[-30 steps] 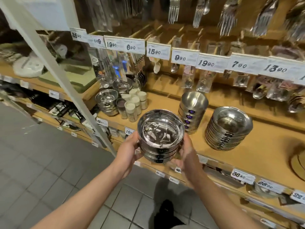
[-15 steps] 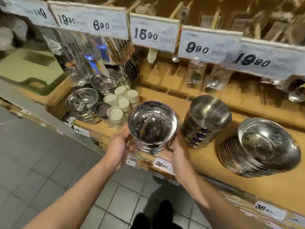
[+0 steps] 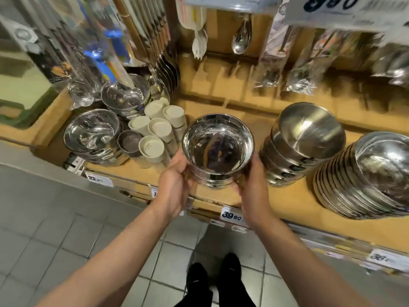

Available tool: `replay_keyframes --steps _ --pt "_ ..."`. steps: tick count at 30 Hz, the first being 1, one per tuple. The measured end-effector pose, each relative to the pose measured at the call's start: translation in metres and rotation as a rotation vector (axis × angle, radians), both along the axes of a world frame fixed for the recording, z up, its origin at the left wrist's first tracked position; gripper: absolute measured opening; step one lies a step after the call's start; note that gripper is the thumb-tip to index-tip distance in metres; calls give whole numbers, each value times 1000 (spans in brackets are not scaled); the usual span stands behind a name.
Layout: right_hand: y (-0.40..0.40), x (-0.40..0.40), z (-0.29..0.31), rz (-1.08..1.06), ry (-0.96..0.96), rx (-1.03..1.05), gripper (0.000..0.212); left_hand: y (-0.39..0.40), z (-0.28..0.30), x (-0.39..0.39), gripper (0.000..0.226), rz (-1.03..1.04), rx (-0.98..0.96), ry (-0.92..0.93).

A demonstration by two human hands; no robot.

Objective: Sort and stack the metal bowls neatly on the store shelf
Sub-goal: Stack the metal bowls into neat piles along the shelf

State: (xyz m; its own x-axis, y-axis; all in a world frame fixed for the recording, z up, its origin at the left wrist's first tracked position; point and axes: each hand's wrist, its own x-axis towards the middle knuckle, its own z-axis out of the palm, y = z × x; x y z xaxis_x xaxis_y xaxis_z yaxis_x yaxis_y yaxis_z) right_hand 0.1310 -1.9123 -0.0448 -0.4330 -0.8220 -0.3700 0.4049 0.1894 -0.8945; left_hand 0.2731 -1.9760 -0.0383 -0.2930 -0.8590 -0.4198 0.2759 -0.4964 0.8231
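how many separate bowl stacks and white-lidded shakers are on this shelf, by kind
Shiny steel bowl stacks: 3
Brushed steel bowl stacks: 2
White-lidded shakers: 6
Total: 11

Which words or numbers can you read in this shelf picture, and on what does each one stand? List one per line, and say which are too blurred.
"39 00": white price tag on the shelf's front edge, below the held bowl stack.
"23", rest blurred: price tag on the left shelf edge.
Big dark digits, cut off and unclear: hanging price card at top right.
Too blurred: right edge tag; small lower tags; bowl stickers.
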Motion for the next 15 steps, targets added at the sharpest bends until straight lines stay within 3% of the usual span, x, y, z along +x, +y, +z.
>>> replay_keyframes --steps 2,8,15 --pt "-7 0 -1 1 26 -20 45 -6 1 -2 36 19 19 41" --pt "-10 2 -5 -34 -20 -38 51 -1 -1 -2 25 74 -22 -99" --pt "-5 4 -13 -38 58 -25 43 -5 -3 4 19 -1 -101 -69"
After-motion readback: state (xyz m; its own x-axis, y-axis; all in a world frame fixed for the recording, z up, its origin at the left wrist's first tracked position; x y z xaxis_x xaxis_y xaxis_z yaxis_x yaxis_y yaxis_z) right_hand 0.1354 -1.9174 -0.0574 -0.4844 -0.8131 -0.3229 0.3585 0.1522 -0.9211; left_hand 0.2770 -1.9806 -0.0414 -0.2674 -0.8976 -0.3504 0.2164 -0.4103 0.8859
